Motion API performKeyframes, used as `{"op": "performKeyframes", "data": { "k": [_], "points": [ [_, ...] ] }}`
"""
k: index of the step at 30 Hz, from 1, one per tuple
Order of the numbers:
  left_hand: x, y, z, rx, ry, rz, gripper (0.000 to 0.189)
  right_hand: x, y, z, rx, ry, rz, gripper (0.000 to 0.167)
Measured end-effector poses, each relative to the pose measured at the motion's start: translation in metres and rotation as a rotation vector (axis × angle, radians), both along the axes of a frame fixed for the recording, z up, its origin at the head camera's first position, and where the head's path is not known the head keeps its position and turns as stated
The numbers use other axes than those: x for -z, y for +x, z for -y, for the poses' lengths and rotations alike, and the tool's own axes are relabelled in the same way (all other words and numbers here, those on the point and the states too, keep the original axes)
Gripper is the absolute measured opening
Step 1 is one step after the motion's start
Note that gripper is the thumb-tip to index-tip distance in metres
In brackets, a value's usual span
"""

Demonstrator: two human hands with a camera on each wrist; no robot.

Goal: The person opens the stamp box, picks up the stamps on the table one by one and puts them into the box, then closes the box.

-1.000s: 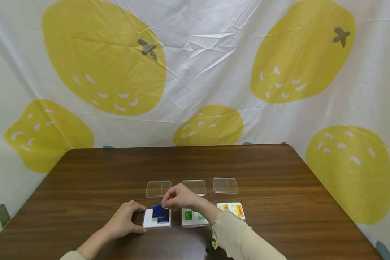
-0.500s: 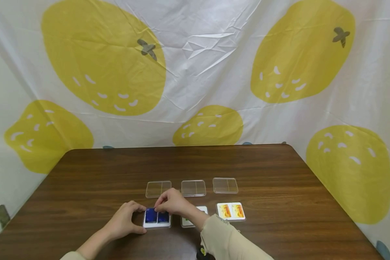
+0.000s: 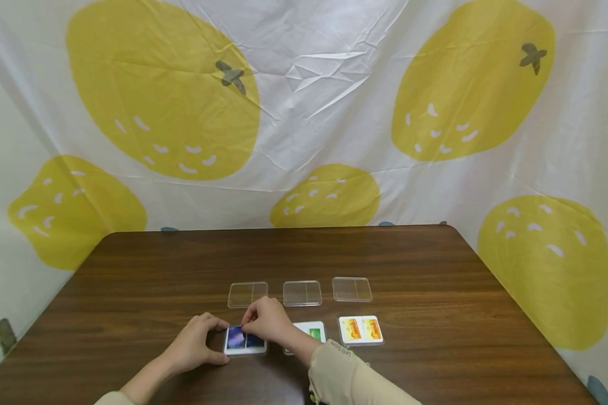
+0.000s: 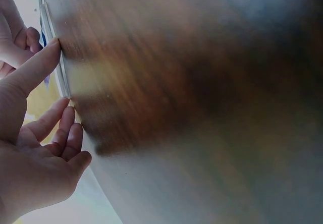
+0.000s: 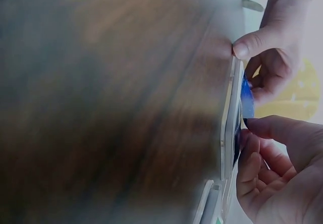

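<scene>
In the head view my left hand (image 3: 196, 342) holds a flat white case (image 3: 250, 351) at its left side, thumb near the front corner and fingers at the back corner. Two small dark blue cards lie side by side over that case. My right hand (image 3: 266, 319) pinches the upper edge of the left blue card (image 3: 236, 337), which shines purplish. The other dark card (image 3: 254, 341) is partly under my right fingers. In the right wrist view, the blue card (image 5: 247, 101) tilts up from the case between thumb and fingers.
A white case with a green picture (image 3: 314, 334) sits right of centre, partly behind my right forearm. Farther right is a case with two orange pictures (image 3: 361, 329). Clear lids (image 3: 302, 293) lie in a row behind, on the brown table (image 3: 182, 270). A lemon-print cloth (image 3: 334, 129) hangs behind.
My right hand has brought the blue card left and down onto the case beside the other one. Its face has turned from plain blue to shiny purple. My left hand stays put.
</scene>
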State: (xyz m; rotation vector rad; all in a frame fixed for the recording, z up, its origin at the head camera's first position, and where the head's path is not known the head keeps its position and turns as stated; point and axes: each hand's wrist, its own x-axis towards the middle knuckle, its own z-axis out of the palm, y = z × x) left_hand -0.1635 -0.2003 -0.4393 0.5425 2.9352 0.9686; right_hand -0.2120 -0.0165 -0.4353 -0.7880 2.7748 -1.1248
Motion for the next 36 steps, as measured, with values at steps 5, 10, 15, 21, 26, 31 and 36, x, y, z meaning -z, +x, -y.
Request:
{"op": "performKeyframes", "data": {
  "k": [5, 10, 15, 21, 26, 31, 36],
  "points": [
    [0.001, -0.001, 0.0, 0.006, 0.001, 0.005, 0.054, -0.001, 0.002, 0.001, 0.01, 0.054, -0.068, 0.005],
    [0.0, 0.0, 0.0, 0.011, -0.001, 0.0, 0.055, -0.001, 0.002, 0.002, 0.022, 0.093, -0.102, 0.006],
    [0.0, 0.0, 0.0, 0.007, -0.003, 0.007, 0.055, 0.0, 0.001, 0.002, 0.015, 0.11, -0.115, 0.007],
    [0.0, 0.0, -0.001, -0.006, 0.002, 0.02, 0.055, -0.002, 0.001, 0.0, -0.003, 0.1, -0.116, 0.006],
    [0.0, 0.0, -0.001, -0.014, 0.006, 0.028, 0.055, -0.01, -0.001, -0.007, -0.063, 0.036, -0.049, 0.003],
    [-0.001, 0.001, -0.001, -0.015, 0.016, 0.039, 0.056, -0.014, -0.015, -0.019, -0.116, -0.021, -0.015, 0.01],
    [-0.001, 0.001, -0.001, -0.023, 0.006, 0.033, 0.056, -0.016, -0.033, -0.029, -0.144, -0.043, -0.004, 0.028]
  ]
}}
